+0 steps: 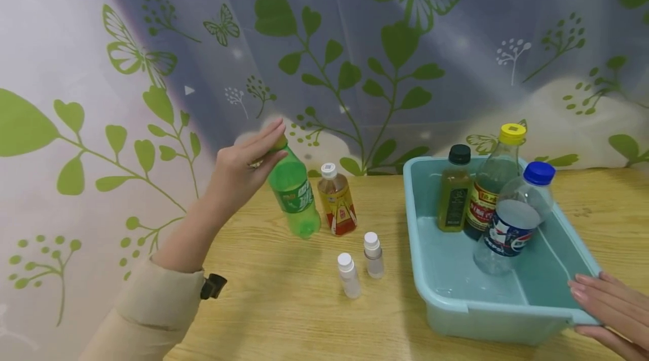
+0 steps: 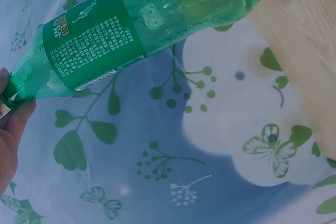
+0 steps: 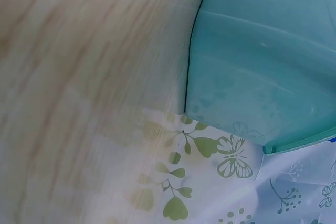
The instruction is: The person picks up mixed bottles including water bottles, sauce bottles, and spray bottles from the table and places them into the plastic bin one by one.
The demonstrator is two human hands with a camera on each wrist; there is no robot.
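My left hand pinches the neck of a green soda bottle and holds it tilted, its base near the wooden table. The left wrist view shows the same green bottle slanting away from my fingers. My right hand rests with straight fingers against the near right corner of a teal plastic tub. Inside the tub stand a dark-capped olive bottle, a yellow-capped bottle and a leaning blue-capped cola bottle. The right wrist view shows only the tub's outer wall.
A small amber bottle with a red label stands beside the green one. Two small white-capped vials stand in front of it. A leaf-patterned curtain hangs behind the table and at its left edge.
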